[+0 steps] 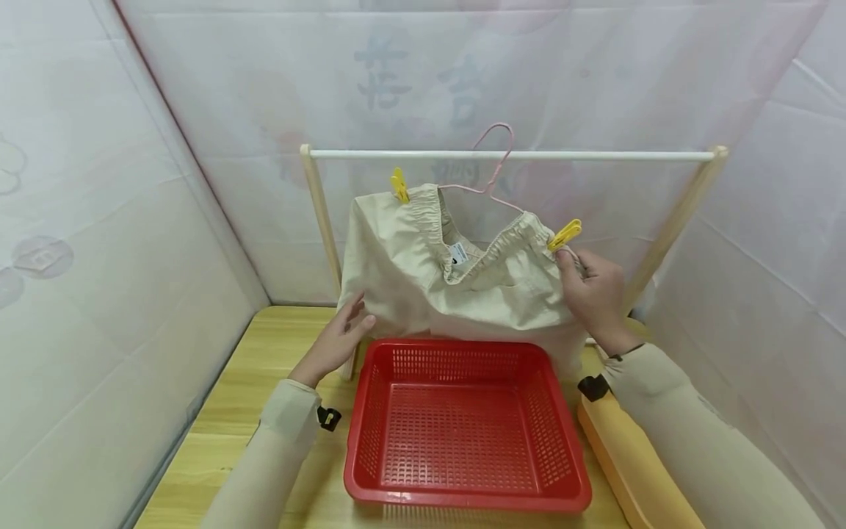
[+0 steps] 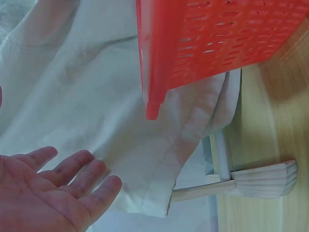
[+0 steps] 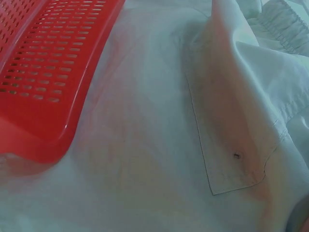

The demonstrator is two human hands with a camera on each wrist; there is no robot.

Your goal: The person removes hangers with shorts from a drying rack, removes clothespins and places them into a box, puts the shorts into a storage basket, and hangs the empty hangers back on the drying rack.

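Beige elastic-waist pants hang from a pink hanger hooked over a white rod. One yellow clothespin clips the waistband at left, another yellow clothespin at right. My right hand pinches the waistband's right end, just below that clothespin. Beside the lower left of the pants, my left hand has its fingers extended and holds nothing. In the left wrist view the left palm faces up, fingertips close to the cloth. The right wrist view shows a back pocket; the right hand is almost wholly out of frame.
A red perforated basket stands in front of the pants on the wooden table. The rack's white rod runs between two wooden side posts. An orange-yellow box lies under my right forearm. Patterned fabric walls enclose the table.
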